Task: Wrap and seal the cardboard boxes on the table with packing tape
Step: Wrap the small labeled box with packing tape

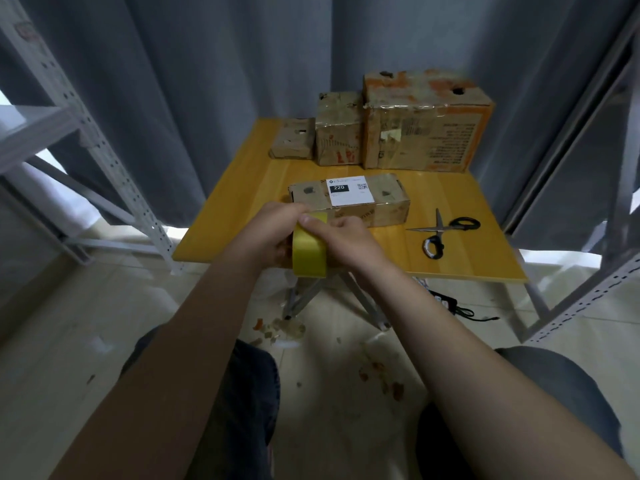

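Note:
A yellow roll of packing tape [308, 252] is held upright at the near edge of the yellow table [460, 251]. My left hand [270, 233] grips the roll from the left side. My right hand [341, 237] holds it from the right, thumb pressed on the top of the roll. Just behind my hands lies a long flat cardboard box [381, 209] with a white label marked 220. Three more cardboard boxes stand at the back: a small one [292, 140], a medium one [337, 131] and a large orange-printed one [426, 123].
Black-handled scissors [441, 230] lie on the table to the right of the long box. Grey metal shelf frames [114, 161] stand at both sides, curtains hang behind. Scraps and a black cable [450, 304] lie on the floor under the table.

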A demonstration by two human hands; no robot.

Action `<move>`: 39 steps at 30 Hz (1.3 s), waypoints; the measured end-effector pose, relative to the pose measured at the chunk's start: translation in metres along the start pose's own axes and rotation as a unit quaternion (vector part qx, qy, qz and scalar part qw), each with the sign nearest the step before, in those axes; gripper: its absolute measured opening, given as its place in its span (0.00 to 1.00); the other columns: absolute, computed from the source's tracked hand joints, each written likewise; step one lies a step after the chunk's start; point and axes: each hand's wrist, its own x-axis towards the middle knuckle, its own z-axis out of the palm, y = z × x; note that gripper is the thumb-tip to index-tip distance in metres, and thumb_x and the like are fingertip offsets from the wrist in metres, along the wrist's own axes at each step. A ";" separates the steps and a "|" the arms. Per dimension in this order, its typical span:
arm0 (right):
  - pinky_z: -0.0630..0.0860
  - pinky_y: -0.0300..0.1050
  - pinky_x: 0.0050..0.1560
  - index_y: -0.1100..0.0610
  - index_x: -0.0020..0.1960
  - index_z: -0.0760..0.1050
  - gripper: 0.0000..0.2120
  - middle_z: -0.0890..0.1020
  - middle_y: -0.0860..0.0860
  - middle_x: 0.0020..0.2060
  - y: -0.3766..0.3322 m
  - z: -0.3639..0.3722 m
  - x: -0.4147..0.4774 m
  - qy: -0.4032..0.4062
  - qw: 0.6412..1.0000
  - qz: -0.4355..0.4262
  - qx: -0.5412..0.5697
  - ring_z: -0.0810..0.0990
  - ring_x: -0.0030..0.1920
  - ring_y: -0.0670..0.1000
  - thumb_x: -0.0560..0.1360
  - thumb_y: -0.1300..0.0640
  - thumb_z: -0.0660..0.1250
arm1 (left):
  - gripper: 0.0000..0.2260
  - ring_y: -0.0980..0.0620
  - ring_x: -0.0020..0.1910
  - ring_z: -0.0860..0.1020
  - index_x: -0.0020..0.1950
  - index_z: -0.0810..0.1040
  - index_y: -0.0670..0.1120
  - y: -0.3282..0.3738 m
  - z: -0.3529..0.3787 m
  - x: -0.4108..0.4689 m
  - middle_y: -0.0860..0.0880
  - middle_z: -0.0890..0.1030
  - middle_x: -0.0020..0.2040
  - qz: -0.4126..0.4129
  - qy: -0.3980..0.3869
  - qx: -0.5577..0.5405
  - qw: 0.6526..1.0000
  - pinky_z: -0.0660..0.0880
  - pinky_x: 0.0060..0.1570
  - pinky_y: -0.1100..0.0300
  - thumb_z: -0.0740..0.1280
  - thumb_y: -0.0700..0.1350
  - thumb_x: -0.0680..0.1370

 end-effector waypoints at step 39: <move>0.69 0.40 0.31 0.55 0.36 0.83 0.13 0.78 0.42 0.26 0.037 -0.141 0.032 0.241 0.969 -0.052 -0.021 0.75 0.31 0.44 0.70 0.46 0.78 | 0.14 0.49 0.31 0.82 0.54 0.79 0.37 -0.009 0.010 0.010 0.43 0.84 0.39 -0.064 -0.159 -0.157 0.973 0.80 0.31 0.58 0.59 0.45 0.82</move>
